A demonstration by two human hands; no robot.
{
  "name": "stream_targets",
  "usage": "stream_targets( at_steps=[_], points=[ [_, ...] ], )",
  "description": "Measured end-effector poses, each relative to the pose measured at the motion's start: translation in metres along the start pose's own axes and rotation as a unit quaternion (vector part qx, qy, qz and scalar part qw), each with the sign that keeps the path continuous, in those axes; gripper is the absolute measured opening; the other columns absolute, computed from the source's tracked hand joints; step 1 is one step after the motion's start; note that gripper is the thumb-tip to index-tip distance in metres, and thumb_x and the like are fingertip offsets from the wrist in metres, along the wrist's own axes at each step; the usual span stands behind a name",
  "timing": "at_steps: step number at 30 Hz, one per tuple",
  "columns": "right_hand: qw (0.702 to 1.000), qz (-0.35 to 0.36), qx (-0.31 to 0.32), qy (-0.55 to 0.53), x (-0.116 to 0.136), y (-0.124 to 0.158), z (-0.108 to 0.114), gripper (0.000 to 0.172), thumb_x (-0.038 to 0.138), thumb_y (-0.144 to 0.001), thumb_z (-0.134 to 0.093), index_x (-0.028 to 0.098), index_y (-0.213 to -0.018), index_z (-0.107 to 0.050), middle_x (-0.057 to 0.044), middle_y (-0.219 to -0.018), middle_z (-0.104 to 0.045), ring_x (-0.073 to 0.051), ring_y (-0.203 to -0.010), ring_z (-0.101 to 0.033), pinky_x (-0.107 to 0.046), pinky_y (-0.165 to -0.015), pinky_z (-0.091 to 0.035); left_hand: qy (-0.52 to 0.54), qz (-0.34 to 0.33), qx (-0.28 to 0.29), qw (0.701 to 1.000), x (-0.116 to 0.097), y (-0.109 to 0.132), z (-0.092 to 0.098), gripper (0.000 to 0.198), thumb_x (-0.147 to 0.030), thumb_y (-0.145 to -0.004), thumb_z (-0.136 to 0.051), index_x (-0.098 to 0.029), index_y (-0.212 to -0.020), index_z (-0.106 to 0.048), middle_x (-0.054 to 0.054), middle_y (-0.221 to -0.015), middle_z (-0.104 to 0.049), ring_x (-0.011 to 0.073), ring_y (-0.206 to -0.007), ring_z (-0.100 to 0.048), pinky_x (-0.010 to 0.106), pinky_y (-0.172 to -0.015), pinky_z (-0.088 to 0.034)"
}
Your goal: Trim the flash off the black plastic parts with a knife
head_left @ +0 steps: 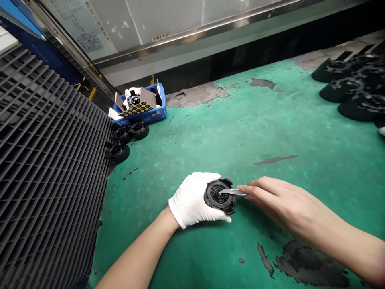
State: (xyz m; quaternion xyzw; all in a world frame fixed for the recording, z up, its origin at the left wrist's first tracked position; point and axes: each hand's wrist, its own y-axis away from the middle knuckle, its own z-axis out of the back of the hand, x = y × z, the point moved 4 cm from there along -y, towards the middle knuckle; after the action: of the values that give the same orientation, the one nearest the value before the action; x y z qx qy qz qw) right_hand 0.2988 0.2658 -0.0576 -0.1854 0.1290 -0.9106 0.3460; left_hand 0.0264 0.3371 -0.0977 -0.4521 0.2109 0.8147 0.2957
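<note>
My left hand point(194, 199), in a white glove, is wrapped round a small round black plastic part point(219, 196) with a ribbed face, holding it on the green mat point(246, 132). My bare right hand point(270, 196) pinches thin metal tweezers point(233, 192), whose tip rests on the centre of the part's face.
A large black slatted grille point(51, 160) fills the left side. Three similar black round parts point(126, 138) lie beside it, near a blue bin point(141, 104) holding sticker sheets and scraps. More black parts point(351, 84) are grouped at the far right. The mat is worn in patches.
</note>
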Motion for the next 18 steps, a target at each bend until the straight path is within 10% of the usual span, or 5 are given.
stream_targets(
  at_steps=[18],
  points=[
    [1.000, 0.001, 0.004, 0.016, 0.014, 0.009, 0.005, 0.043, 0.007, -0.124, -0.061, 0.022, -0.162, -0.075, -0.003, -0.113, -0.080, -0.017, -0.084, -0.073, -0.031, -0.074, -0.055, 0.047, -0.009, -0.015, 0.999, -0.004, 0.000, 0.002, 0.083, -0.073, -0.066, -0.128, -0.028, -0.127, -0.095, 0.006, -0.122, -0.099, 0.0382, -0.119, -0.096, 0.046, -0.113, -0.075]
  ],
)
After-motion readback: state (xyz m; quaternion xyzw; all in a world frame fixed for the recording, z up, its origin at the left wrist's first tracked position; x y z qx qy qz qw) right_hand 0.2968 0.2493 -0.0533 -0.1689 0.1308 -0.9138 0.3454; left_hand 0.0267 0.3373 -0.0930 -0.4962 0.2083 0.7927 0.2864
